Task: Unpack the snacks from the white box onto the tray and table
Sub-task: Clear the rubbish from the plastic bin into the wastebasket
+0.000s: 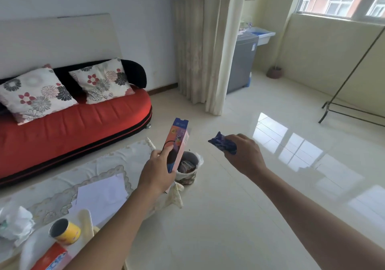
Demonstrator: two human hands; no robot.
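My left hand (pixel 156 173) grips a tall pink and blue snack carton (pixel 178 142), held upright over the table's far end with its top flap open. My right hand (pixel 243 155) is closed around a small blue snack packet (pixel 221 142), out over the floor to the right of the carton. On the table (pixel 68 182) at lower left a yellow can (pixel 65 231) lies tipped, next to a red snack box (pixel 52 258) on a white tray (pixel 33 246). White paper (pixel 102 194) lies on the lace tablecloth. The white box is not in view.
A small lined bin (pixel 188 167) holding wrappers stands on the floor just beyond the table's end. A crumpled white plastic bag (pixel 15 222) lies at the table's left. A red sofa (pixel 73 122) with two flowered cushions is behind. Glossy tiled floor spreads to the right.
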